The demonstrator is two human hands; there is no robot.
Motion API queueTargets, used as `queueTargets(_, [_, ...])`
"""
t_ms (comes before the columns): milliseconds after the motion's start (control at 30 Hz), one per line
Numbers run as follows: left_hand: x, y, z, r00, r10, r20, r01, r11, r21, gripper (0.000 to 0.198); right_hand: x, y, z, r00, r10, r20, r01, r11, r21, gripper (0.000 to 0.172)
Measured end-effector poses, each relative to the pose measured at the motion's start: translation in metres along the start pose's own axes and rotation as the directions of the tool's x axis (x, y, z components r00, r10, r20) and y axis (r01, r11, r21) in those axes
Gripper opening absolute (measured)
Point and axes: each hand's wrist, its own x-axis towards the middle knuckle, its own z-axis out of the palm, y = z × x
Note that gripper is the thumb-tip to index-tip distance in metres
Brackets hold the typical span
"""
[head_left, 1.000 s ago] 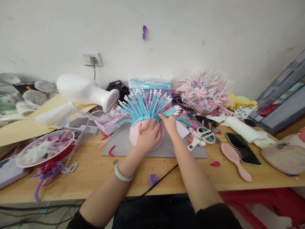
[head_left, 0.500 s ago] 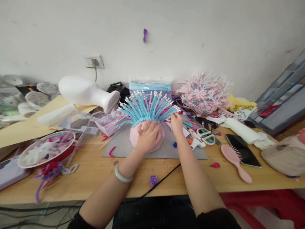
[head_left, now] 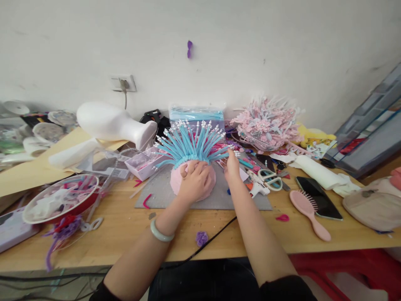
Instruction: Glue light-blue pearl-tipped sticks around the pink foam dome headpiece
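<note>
A pink dome-shaped base (head_left: pixel 178 184) stands on a grey mat (head_left: pixel 250 200) at the table's middle. Many blue pipe-cleaner stems (head_left: pixel 191 142) tipped with white beads fan out of its top. My left hand (head_left: pixel 196 179) lies over the front of the pink base, fingers curled on it, a pale bangle on the wrist. My right hand (head_left: pixel 232 167) is at the fan's right edge, fingers pinched round one of the outer blue stems.
A white foam head (head_left: pixel 109 123) lies at the left back. A pink finished headpiece (head_left: pixel 266 123) sits at the right back. A glue gun (head_left: pixel 258 186), scissors (head_left: pixel 269 175), a pink hairbrush (head_left: pixel 308 213), a phone (head_left: pixel 318 191) and a bowl of scraps (head_left: pixel 61 198) lie around.
My right hand has moved from the base of the stems out and up to the fan's right edge and pinched a stem. My left hand has stayed on the pink base.
</note>
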Motion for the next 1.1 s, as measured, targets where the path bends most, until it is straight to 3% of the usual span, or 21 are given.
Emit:
queueTargets(100, [0.0, 0.0, 0.0, 1.0, 0.006, 0.0, -0.006, 1.0, 0.007, 0.022, -0.001, 0.004, 0.002, 0.988, -0.132, 0.076, 0.133, 0.991, -0.001, 0.016])
queueTargets(267, [0.001, 0.0, -0.002, 0.999, 0.011, 0.034, -0.012, 1.0, 0.003, 0.023, -0.002, 0.01, 0.005, 0.924, -0.316, 0.217, 0.331, 0.943, -0.035, 0.026])
queueTargets(667, [0.001, 0.001, -0.001, 0.997, 0.008, 0.073, -0.005, 0.999, -0.041, 0.024, -0.009, 0.003, 0.002, 0.813, -0.458, 0.361, 0.562, 0.779, -0.277, 0.028])
queueTargets(900, [0.002, 0.0, 0.0, 0.996, 0.004, 0.093, 0.001, 0.999, -0.054, 0.024, 0.004, 0.01, 0.001, 0.776, -0.539, 0.328, 0.631, 0.652, -0.421, 0.018])
queueTargets(967, [0.002, 0.0, 0.0, 0.995, 0.003, 0.096, 0.003, 0.998, -0.056, 0.024, 0.005, 0.01, -0.001, 0.783, -0.536, 0.315, 0.621, 0.646, -0.445, 0.02])
queueTargets(1100, [0.002, 0.001, 0.0, 0.994, -0.005, 0.11, 0.011, 0.998, -0.056, 0.024, 0.005, 0.01, -0.001, 0.865, -0.419, 0.277, 0.502, 0.728, -0.466, 0.03])
